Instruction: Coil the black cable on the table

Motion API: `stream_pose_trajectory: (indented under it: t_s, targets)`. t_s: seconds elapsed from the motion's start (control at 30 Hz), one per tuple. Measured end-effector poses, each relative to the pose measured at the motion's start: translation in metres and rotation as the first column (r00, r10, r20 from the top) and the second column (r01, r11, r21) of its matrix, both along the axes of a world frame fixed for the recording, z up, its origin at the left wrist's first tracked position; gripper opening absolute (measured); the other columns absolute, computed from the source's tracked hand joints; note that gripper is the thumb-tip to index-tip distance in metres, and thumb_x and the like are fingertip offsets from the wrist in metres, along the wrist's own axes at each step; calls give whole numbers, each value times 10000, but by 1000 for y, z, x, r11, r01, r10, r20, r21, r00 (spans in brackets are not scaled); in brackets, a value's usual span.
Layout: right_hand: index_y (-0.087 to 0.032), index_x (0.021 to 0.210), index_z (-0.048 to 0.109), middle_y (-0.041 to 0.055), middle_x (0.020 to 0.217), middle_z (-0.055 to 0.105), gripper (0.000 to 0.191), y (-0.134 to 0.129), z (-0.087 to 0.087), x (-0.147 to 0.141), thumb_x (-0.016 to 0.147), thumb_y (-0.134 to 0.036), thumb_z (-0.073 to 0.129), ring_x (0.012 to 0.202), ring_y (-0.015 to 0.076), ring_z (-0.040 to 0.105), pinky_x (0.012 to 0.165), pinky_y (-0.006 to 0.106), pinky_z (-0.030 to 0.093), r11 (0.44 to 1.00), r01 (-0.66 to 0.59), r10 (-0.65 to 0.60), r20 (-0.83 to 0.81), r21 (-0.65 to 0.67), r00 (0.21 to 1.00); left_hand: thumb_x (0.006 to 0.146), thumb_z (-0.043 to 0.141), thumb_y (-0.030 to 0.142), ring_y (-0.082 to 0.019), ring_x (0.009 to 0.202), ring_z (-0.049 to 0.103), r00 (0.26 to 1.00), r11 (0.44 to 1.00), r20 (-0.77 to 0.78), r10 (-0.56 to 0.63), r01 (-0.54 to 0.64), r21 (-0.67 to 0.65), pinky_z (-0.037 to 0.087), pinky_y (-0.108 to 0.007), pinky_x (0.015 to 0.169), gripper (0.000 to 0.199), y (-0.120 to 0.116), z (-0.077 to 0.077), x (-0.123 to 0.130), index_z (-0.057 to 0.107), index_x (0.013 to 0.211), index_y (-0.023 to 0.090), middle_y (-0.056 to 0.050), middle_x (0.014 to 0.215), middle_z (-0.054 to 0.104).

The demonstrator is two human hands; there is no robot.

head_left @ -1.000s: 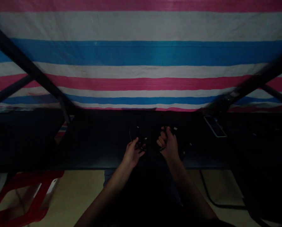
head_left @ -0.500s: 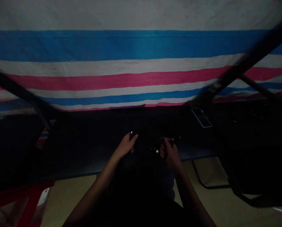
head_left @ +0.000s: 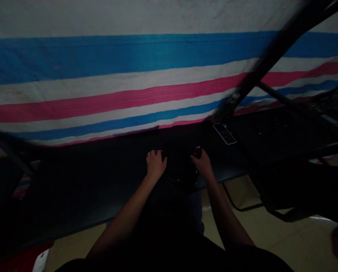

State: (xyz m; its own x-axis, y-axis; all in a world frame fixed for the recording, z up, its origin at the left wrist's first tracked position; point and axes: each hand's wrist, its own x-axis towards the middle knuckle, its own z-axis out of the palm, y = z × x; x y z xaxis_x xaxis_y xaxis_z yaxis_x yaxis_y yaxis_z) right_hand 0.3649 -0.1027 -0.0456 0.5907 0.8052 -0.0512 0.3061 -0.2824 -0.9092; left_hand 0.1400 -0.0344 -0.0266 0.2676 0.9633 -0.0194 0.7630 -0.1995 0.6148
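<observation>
- A striped cloth (head_left: 129,75) in white, blue and pink hangs across the whole back of the room, reaching down to the table's far edge.
- A dark table (head_left: 101,170) spans the view in dim light; pale floor tiles (head_left: 270,234) show below its near edge.
- Black frame bars (head_left: 270,53) slant across the upper right.
- A phone-like slab (head_left: 224,133) lies flat on the table, right of the hands.
- A dark cable bundle (head_left: 180,175) sits at the near edge between the hands, barely readable.
- The left hand (head_left: 155,165) rests palm down, fingers curled loosely together beside the bundle.
- The right hand (head_left: 202,163) pinches a small dark piece (head_left: 197,152), probably a cable end.
</observation>
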Motion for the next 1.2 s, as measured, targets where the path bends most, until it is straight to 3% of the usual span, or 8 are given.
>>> stream_pose_trajectory:
  t_s: [0.1, 0.23, 0.37, 0.47, 0.67, 0.93, 1.1, 1.2]
  targets:
    - [-147, 1095, 650, 182, 1141, 634, 375, -1, -10, -1, 728, -223, 670, 1144, 367, 587, 1007, 556, 464, 999, -22, 32, 221, -48, 975, 878, 693, 331, -394, 1310, 453, 993, 998, -115, -15, 21, 55, 391, -539, 1076, 556, -4, -8, 4, 520, 1378, 161, -196, 1385, 504]
    - [-132, 1260, 617, 232, 1362, 537, 485, 9, -16, -5, 788, -234, 665, 1310, 422, 462, 1095, 635, 332, 986, -96, 143, 398, -136, 906, 886, 691, 330, -366, 1246, 511, 975, 996, -219, -50, 65, 63, 443, -468, 1019, 660, 9, -11, 12, 430, 1457, 125, -215, 1353, 522]
    - [-150, 1406, 534, 205, 1368, 564, 627, 34, -16, -3, 809, -248, 697, 1306, 387, 497, 1100, 565, 361, 949, -221, 304, 468, -224, 830, 881, 697, 305, -347, 1244, 529, 956, 993, -276, -101, 116, 35, 476, -408, 974, 670, 38, -10, 23, 423, 1453, 93, -232, 1346, 526]
    - [-161, 1458, 488, 185, 1337, 603, 678, 56, -12, 2, 817, -223, 703, 1258, 334, 555, 1054, 448, 431, 914, -305, 401, 484, -268, 777, 894, 683, 273, -314, 1176, 583, 935, 980, -295, -196, 199, -20, 496, -405, 952, 470, 62, -9, 28, 560, 1310, 93, -206, 1257, 595]
    - [-184, 1235, 637, 105, 1056, 714, 467, 80, -10, 2, 783, -214, 747, 983, 270, 672, 855, 337, 511, 864, -386, 501, 460, -324, 733, 955, 651, 366, -222, 1015, 654, 885, 924, -264, -383, 369, -105, 555, -441, 899, 279, 96, -8, 16, 656, 1134, 152, -84, 1153, 667]
    - [-161, 1251, 639, 165, 1248, 630, 451, 87, -28, -37, 822, -282, 711, 1200, 319, 564, 1066, 476, 422, 910, -378, 413, 437, -169, 799, 936, 543, 142, -308, 1214, 580, 949, 963, -193, -248, 264, 61, 454, -460, 1046, 374, 80, -20, 4, 617, 1303, 135, -201, 1272, 604]
    - [-184, 1323, 624, 140, 1266, 681, 659, 62, -24, -13, 749, -464, 790, 1160, 297, 637, 1040, 469, 476, 923, -381, 373, 333, -43, 866, 880, 691, 345, -301, 1286, 557, 971, 966, -41, -234, 237, 108, 442, -427, 1092, 593, 64, -23, -26, 525, 1414, 147, -162, 1362, 613]
    - [-161, 1302, 641, 167, 1269, 697, 603, 26, -26, 3, 891, -597, 573, 1176, 299, 655, 1025, 497, 497, 952, -306, 289, 271, 22, 918, 957, 571, 441, -281, 1312, 561, 978, 974, 55, -203, 196, 114, 434, -432, 1117, 542, 51, -29, -56, 527, 1410, 146, -162, 1405, 603]
